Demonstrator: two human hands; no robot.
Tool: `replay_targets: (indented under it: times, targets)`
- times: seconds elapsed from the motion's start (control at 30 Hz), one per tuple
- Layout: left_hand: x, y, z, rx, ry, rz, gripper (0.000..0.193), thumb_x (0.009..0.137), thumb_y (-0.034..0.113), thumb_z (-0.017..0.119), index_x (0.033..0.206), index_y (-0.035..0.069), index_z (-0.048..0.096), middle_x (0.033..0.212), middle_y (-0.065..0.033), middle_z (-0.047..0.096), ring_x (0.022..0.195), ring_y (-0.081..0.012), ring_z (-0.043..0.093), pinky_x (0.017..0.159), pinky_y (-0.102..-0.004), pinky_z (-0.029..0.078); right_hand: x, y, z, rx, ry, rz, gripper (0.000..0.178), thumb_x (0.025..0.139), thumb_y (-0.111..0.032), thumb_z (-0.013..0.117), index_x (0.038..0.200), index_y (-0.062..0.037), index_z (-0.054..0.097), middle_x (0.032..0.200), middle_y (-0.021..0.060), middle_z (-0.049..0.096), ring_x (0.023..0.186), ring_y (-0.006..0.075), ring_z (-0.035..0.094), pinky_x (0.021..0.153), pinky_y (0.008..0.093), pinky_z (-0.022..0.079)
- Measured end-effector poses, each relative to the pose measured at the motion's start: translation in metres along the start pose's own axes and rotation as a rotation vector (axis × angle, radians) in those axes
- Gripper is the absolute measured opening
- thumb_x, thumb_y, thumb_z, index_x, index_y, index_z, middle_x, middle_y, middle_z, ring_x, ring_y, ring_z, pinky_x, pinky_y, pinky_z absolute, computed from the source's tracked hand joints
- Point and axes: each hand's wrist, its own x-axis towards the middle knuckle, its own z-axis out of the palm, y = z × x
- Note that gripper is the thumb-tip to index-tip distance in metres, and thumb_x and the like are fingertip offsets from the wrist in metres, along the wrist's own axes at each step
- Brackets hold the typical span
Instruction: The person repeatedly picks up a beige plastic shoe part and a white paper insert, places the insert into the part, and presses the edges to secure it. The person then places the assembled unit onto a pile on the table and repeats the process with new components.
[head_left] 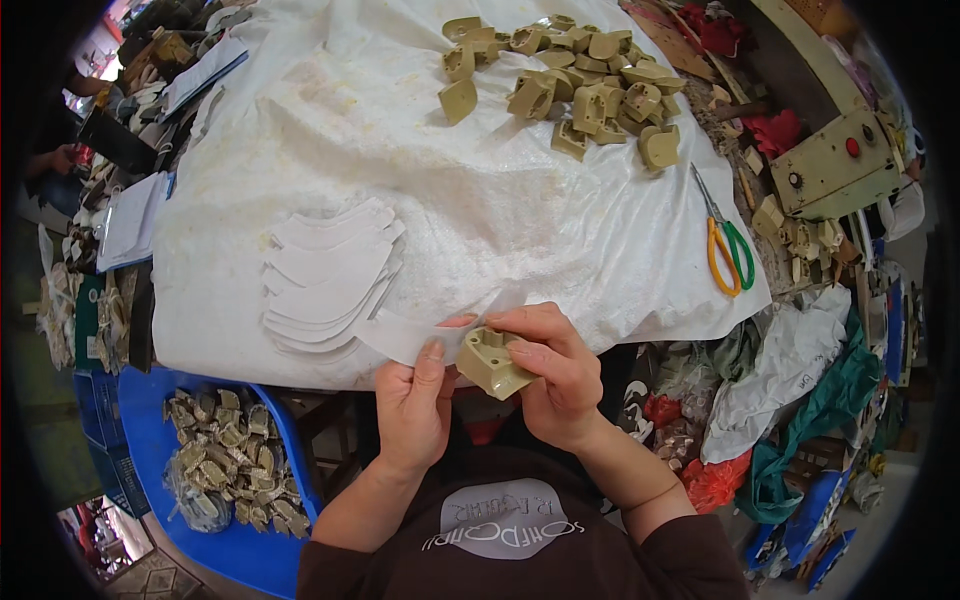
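Close to my body, at the table's front edge, my right hand (560,378) grips an olive-tan moulded plastic part (490,365), hollow with small holes. My left hand (415,402) pinches a curved white sheet (402,336) between thumb and fingers, right beside the part. Part of the sheet passes behind the plastic part and my right fingertips. On the white cloth (440,220), left of my hands, lies a fanned stack of similar curved white sheets (325,285). Many more olive parts (590,95) are heaped at the far right of the cloth.
Scissors (728,250) with orange and green handles lie at the right edge. Below left stands a blue tub (150,430) of plastic-wrapped olive parts (235,450). A control box (835,165) with a red button is at right; clipboards (130,222) are at left, bags (770,375) at lower right.
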Motion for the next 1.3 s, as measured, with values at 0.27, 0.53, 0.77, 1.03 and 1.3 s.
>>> replay_targets:
  times: [0.27, 0.53, 0.77, 1.03, 1.3]
  targets:
    - [-0.012, 0.003, 0.008, 0.099, -0.003, 0.061, 0.036, 0.1, 0.017, 0.04, 0.122, -0.009, 0.052, 0.109, -0.0131, 0.062, 0.097, -0.0129, 0.059, 0.082, -0.0245, 0.047, -0.01, -0.001, 0.005, -0.04, 0.009, -0.048, 0.047, 0.068, 0.012, 0.063, 0.11, -0.0066, 0.056, 0.111, 0.016, 0.06, 0.091, 0.032, 0.057, 0.074, 0.0382, 0.049]
    - [-0.019, -0.005, 0.005, 0.473, -0.012, 0.237, 0.04, 0.099, 0.016, 0.036, 0.125, -0.011, 0.049, 0.114, -0.0163, 0.061, 0.102, -0.0171, 0.058, 0.091, -0.0291, 0.043, -0.012, -0.003, 0.008, -0.234, 0.046, -0.123, 0.048, 0.063, 0.004, 0.066, 0.108, -0.0097, 0.057, 0.106, 0.0116, 0.062, 0.083, 0.0277, 0.053, 0.07, 0.0399, 0.042]
    - [-0.016, 0.002, -0.004, 0.673, 0.048, 0.289, 0.034, 0.098, 0.014, 0.04, 0.119, -0.007, 0.056, 0.097, -0.0144, 0.067, 0.084, -0.0125, 0.06, 0.077, -0.0244, 0.047, -0.012, 0.007, 0.002, -0.418, -0.032, -0.098, 0.039, 0.061, -0.008, 0.068, 0.099, -0.0146, 0.062, 0.099, 0.003, 0.062, 0.081, 0.023, 0.05, 0.075, 0.041, 0.029]
    - [-0.018, 0.013, -0.007, 0.924, 0.164, 0.281, 0.016, 0.091, 0.003, 0.055, 0.1, -0.005, 0.065, 0.078, -0.0098, 0.064, 0.068, -0.0101, 0.056, 0.061, -0.0252, 0.045, 0.006, -0.026, -0.008, -0.73, -0.391, 0.031, 0.036, 0.062, -0.011, 0.067, 0.098, -0.0173, 0.062, 0.085, -0.0005, 0.051, 0.086, 0.0215, 0.048, 0.08, 0.0469, 0.026]
    - [-0.01, -0.011, -0.009, 1.107, 0.031, 0.759, 0.018, 0.088, -0.003, 0.056, 0.105, -0.005, 0.062, 0.085, -0.0107, 0.061, 0.068, -0.0147, 0.052, 0.061, -0.0247, 0.042, 0.004, -0.021, -0.009, -0.673, -0.409, 0.109, 0.038, 0.059, -0.009, 0.068, 0.096, -0.0139, 0.063, 0.081, -0.0007, 0.047, 0.081, 0.0204, 0.046, 0.079, 0.0437, 0.025]
